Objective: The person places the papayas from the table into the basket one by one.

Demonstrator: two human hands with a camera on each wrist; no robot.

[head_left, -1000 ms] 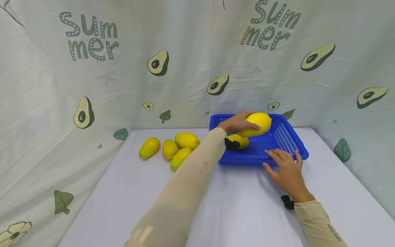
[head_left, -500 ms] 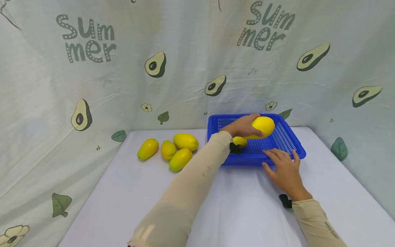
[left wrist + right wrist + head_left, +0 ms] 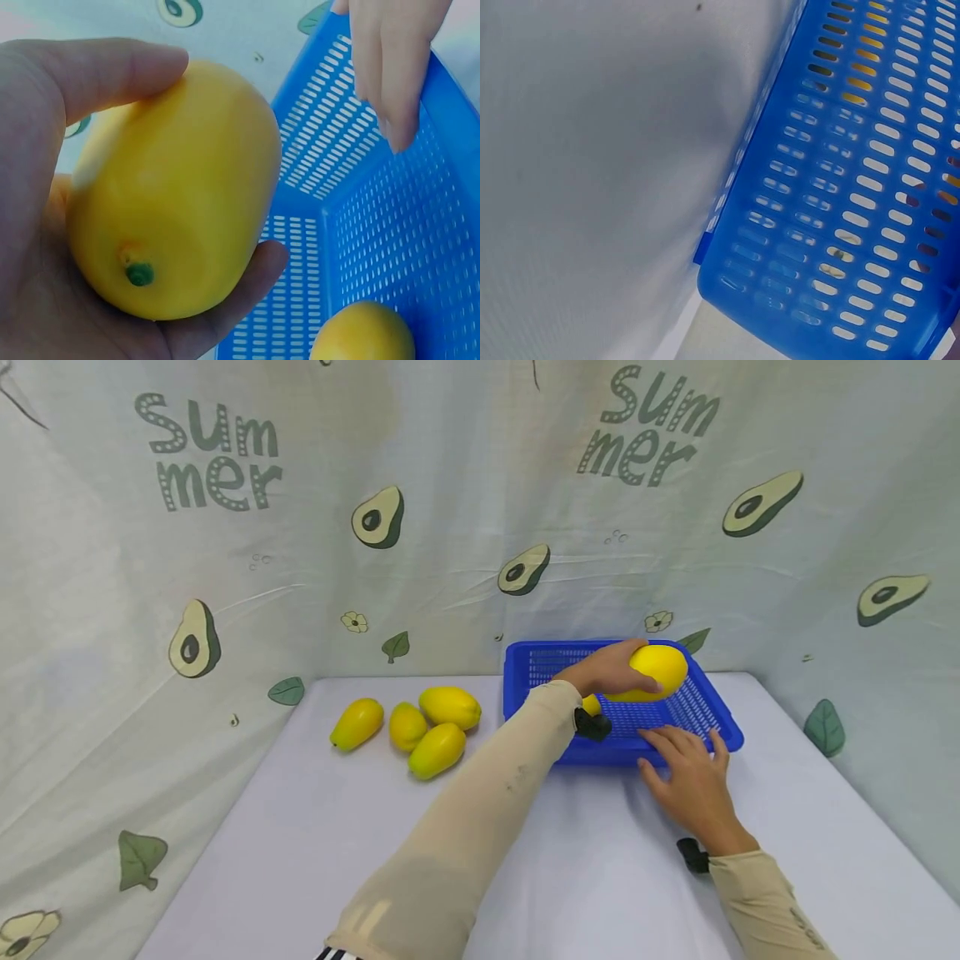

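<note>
My left hand (image 3: 611, 670) holds a yellow papaya (image 3: 664, 672) above the blue plastic basket (image 3: 600, 755). In the left wrist view the thumb (image 3: 131, 71) lies over the top of this papaya, other fingers are underneath, and its green stem end faces the camera. Another papaya (image 3: 364, 337) lies inside the basket, mostly hidden by my left arm in the head view. My right hand (image 3: 696, 785) holds the basket's front rim, with fingers (image 3: 397, 82) hooked over to the inside and the thumb outside.
Several yellow papayas (image 3: 437, 750) with greenish tips lie on the white-covered table (image 3: 322, 827), left of the basket. A cloth backdrop (image 3: 450, 460) printed with avocados hangs directly behind the table. In the right wrist view the slotted basket wall (image 3: 840, 195) fills the right side.
My left hand has carried the papaya a little to the right and slightly lower over the basket. The right hand stays at the rim, and the papayas on the table have not moved.
</note>
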